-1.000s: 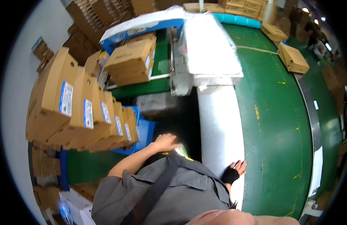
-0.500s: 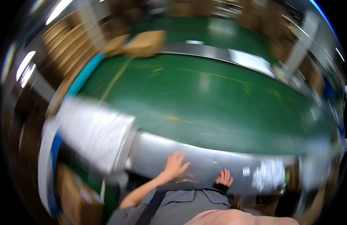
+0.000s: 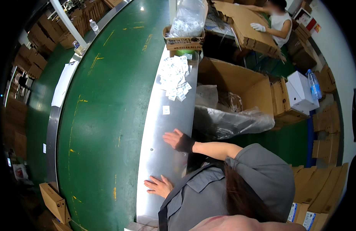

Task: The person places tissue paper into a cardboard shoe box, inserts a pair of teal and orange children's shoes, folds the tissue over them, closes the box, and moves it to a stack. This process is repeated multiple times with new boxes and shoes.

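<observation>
My left hand [image 3: 159, 186] lies flat on the shiny metal ledge [image 3: 162, 158], fingers spread, holding nothing. Farther up the same ledge rests my right hand [image 3: 175, 139], palm down with fingers stretched out. A black band [image 3: 184, 144] covers its wrist. One small white packet [image 3: 166, 110] lies beyond the right hand, apart from it. Past that is a loose heap of small white printed packets [image 3: 175, 75]. At the ledge's far end, a cardboard box [image 3: 183, 43] holds a clear plastic bag [image 3: 188, 21] of similar-looking packets.
Left of the ledge runs a wide green conveyor belt [image 3: 97, 146]. To the right stands a large open carton [image 3: 239, 73] lined with plastic. A co-worker [image 3: 280, 25] in white gloves handles flat cardboard [image 3: 249, 25] at the far right. A small carton [image 3: 55, 200] sits at lower left.
My view has swung right, bringing the packet heap, large carton and co-worker into plain sight. Both hands are still at the metal ledge. The white stack formerly at left is mostly out of view.
</observation>
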`<action>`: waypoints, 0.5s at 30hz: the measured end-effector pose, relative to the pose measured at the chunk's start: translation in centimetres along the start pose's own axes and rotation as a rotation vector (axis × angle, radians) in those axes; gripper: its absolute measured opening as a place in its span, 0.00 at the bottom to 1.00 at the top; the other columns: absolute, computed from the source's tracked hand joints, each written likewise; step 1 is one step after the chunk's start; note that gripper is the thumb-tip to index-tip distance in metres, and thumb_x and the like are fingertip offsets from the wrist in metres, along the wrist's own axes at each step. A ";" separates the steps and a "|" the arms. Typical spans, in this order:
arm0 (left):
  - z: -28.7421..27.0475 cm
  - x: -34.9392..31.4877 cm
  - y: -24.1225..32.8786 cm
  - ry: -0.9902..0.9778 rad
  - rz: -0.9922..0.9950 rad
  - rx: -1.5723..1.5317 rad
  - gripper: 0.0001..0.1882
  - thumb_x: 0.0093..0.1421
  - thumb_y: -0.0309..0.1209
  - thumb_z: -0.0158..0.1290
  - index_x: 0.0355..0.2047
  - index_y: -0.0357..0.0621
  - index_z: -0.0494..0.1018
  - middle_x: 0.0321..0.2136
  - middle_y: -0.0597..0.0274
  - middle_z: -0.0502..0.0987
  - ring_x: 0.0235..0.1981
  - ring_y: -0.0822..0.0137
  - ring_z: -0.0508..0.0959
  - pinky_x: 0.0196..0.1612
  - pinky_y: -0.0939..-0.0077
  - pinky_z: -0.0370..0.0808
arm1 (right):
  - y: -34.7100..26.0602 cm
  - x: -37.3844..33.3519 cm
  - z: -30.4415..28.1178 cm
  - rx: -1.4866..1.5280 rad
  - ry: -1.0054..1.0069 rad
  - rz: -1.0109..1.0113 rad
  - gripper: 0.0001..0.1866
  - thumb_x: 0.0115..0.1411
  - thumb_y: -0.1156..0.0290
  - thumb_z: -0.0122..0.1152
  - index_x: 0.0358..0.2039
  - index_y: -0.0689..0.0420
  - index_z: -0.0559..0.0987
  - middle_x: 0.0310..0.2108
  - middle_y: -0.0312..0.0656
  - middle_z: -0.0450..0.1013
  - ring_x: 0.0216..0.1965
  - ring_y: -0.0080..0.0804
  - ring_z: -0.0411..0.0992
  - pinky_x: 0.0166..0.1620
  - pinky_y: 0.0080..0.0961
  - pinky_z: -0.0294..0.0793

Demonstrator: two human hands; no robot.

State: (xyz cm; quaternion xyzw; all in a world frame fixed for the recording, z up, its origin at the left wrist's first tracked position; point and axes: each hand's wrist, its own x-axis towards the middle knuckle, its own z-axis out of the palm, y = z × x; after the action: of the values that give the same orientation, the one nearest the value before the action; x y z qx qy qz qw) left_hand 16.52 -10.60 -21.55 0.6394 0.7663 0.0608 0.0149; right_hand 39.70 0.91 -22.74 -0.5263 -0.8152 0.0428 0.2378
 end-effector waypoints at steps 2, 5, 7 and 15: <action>-0.5 0.1 0.2 -0.009 -0.016 0.020 0.31 0.57 0.43 0.44 0.55 0.37 0.54 0.57 0.34 0.47 0.60 0.42 0.48 0.56 0.39 0.43 | 0.0 0.1 0.3 0.057 -0.029 0.010 0.18 0.49 0.73 0.49 0.43 0.56 0.72 0.53 0.37 0.62 0.57 0.27 0.57 0.56 0.44 0.51; 0.4 0.3 -0.7 0.019 -0.041 -0.007 0.29 0.58 0.43 0.43 0.55 0.38 0.55 0.57 0.36 0.48 0.60 0.43 0.48 0.56 0.40 0.43 | -0.1 -0.2 1.5 -0.026 0.055 -0.037 0.19 0.48 0.73 0.50 0.43 0.57 0.72 0.53 0.39 0.62 0.58 0.28 0.55 0.56 0.43 0.50; 0.4 0.9 -1.1 -0.014 -0.096 -0.040 0.28 0.58 0.43 0.42 0.55 0.40 0.56 0.57 0.39 0.49 0.59 0.45 0.50 0.56 0.39 0.44 | -0.5 -0.7 1.0 0.045 0.048 -0.011 0.16 0.51 0.73 0.48 0.41 0.56 0.73 0.53 0.39 0.63 0.56 0.31 0.58 0.55 0.42 0.54; 1.2 4.1 -0.4 -0.149 -0.308 -0.138 0.24 0.58 0.42 0.40 0.52 0.41 0.59 0.55 0.44 0.54 0.57 0.48 0.56 0.53 0.42 0.50 | 8.2 -7.9 -3.1 0.210 0.323 0.274 0.22 0.45 0.74 0.54 0.45 0.59 0.70 0.51 0.50 0.60 0.52 0.47 0.60 0.52 0.43 0.59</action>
State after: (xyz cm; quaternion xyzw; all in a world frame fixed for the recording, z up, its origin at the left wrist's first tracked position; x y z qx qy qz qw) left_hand 15.55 -6.54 -22.58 0.5146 0.8460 0.0628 0.1248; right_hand 50.55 -2.91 -25.38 -0.6042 -0.6787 0.0747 0.4107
